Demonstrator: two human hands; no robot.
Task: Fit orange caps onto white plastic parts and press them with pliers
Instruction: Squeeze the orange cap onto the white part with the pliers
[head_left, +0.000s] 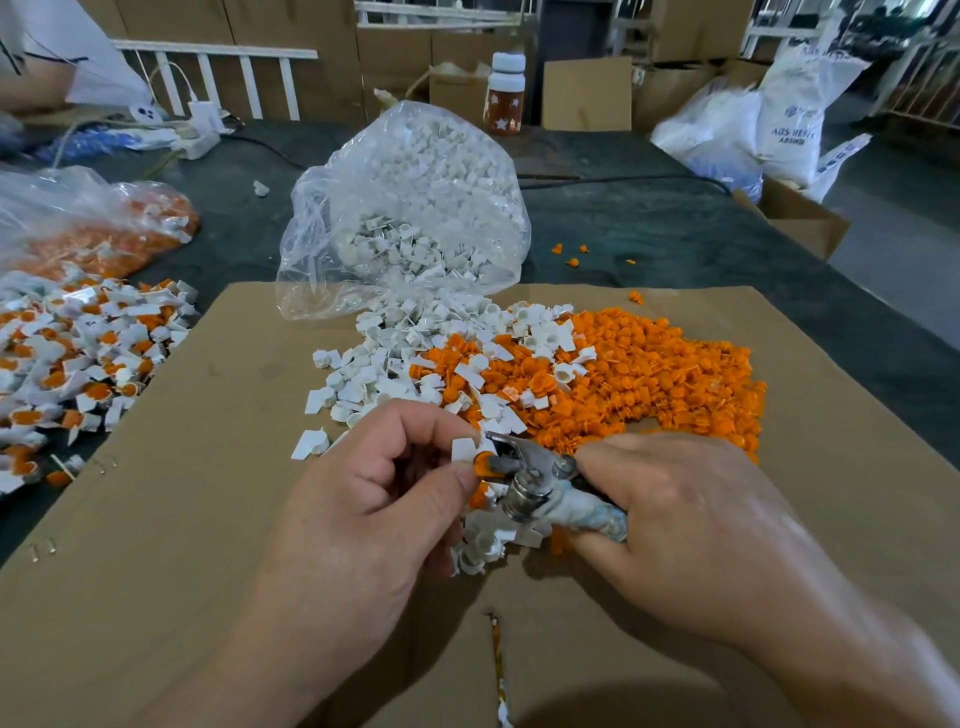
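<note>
My left hand (384, 483) pinches a white plastic part (464, 449) with an orange cap (483, 462) on it, thumb and forefinger curled round it. My right hand (670, 514) grips the metal pliers (524, 478) by their taped handles, and the jaws close around the orange cap. Just beyond the hands, a heap of loose orange caps (649, 379) and a heap of white parts (405, 358) lie on the cardboard sheet (208, 493). A few white parts (483, 545) lie under my hands.
A clear bag of white parts (410, 208) stands behind the heaps. At the left lie a pile of assembled white-and-orange pieces (78, 364) and a bag with orange contents (98, 228). A bottle (506, 93), cartons and white sacks (779, 124) stand at the back. Another person's arm (31, 67) shows top left.
</note>
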